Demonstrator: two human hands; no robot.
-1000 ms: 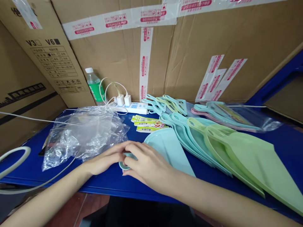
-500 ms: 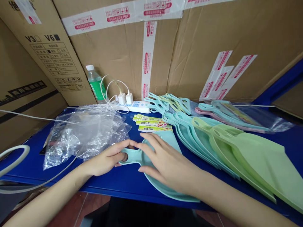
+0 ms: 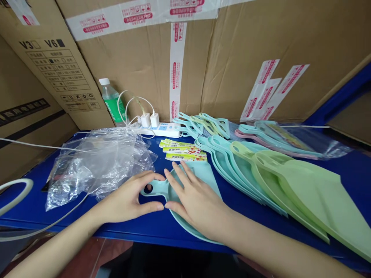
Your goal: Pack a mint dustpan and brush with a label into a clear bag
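Note:
A light teal plastic dustpan lies flat on the blue table near the front edge, its round-holed handle pointing left. My left hand curves around the handle, fingers apart, thumb on the table below it. My right hand lies flat on the pan's scoop with fingers spread. Neither hand grips anything.
A row of overlapping teal and green dustpans fills the right side. Yellow label cards lie behind the pan. A heap of clear plastic bags sits left. Small brushes, a power strip, a bottle and cardboard boxes stand behind.
Both hands were closed over the handle; they have opened and spread. The dustpan has turned so its handle points left, with the right hand now flat on the scoop.

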